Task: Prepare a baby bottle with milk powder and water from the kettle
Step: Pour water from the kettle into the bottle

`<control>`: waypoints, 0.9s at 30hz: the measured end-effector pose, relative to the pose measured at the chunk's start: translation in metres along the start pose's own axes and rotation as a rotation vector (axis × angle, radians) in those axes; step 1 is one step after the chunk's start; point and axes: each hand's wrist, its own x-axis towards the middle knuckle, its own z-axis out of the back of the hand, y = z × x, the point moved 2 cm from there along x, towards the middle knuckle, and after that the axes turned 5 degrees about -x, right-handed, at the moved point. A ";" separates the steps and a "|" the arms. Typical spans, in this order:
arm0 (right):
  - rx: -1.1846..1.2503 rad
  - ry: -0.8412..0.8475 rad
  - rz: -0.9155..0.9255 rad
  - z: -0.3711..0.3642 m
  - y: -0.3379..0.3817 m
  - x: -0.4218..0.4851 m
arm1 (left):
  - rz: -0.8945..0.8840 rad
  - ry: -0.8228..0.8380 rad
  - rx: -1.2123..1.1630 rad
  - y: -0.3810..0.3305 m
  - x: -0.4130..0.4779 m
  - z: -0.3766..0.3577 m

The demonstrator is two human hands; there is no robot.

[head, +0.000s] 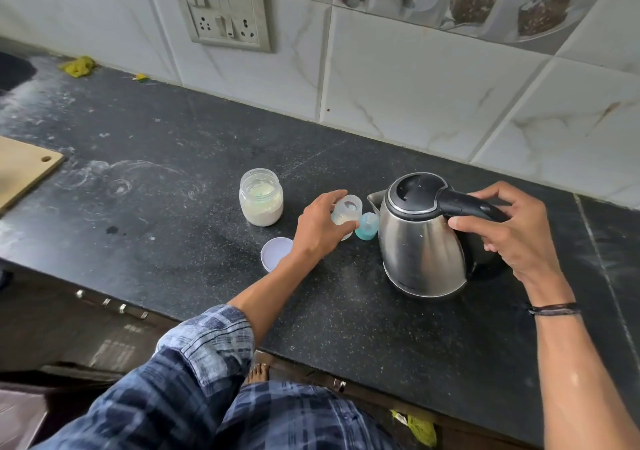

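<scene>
While left hand (318, 228) grips open bottle (346, 209) at worktop (173, 269) middle, right hand (509, 228) curls round kettle (419, 242) handle: narrow mouth, pour could overshoot.

— What colour is the counter (173, 145)?
— Black with fine grey flecks, and pale smears toward its left edge.
— The kettle (415, 249)?
— Silver steel, with a black top and handle.
— And the jar (260, 204)?
— Clear, with cream powder inside. The lid (275, 252) is pale lilac.
— The bottle (346, 210)?
— Clear, whitish inside. The cap (366, 226) is teal.
— Anything patterned?
— The sleeve (194, 363), in blue and white checks, and the tiles (415, 103), white with grey-brown veins. The board (20, 169) is plain tan.
</scene>
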 end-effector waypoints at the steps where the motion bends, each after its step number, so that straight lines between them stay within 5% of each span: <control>1: -0.004 0.013 0.006 -0.001 0.001 0.002 | -0.001 -0.002 0.006 0.001 0.000 0.000; 27: -0.183 0.143 0.090 -0.021 0.031 0.027 | 0.010 -0.054 0.036 0.011 0.006 0.000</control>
